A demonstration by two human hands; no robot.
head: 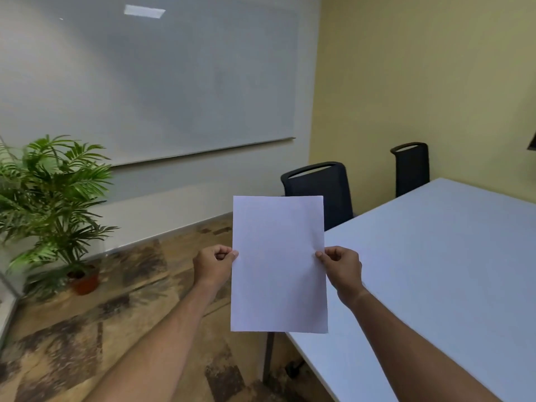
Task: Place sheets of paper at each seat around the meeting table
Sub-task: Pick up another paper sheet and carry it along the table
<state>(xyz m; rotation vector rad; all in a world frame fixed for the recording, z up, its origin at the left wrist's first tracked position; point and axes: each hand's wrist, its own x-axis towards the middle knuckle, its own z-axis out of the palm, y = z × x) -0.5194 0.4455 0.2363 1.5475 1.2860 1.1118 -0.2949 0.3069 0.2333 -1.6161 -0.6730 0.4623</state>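
Matt paper, smooth table, patchy floor

I'm seeing the paper sheet (279,265) looking matt and smooth at centre, the table (441,271) showing a smooth pale top at right, the floor (87,338) looking mottled lower left.

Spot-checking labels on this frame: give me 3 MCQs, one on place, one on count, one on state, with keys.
1. Where is the potted plant?
A. On the table
B. On the floor at the left, below the whiteboard
C. Behind the chairs

2. How many dark chairs are visible?
A. Two
B. Four
C. None

3. How is the paper held?
A. Lying flat on the table
B. Crumpled in one hand
C. Upright, pinched at both side edges

Key: 1 B, the potted plant stands on the floor under the whiteboard. 2 A, one chair and a second chair stand at the table. 3 C, the left hand and right hand each pinch a side of the paper, raised off the table.
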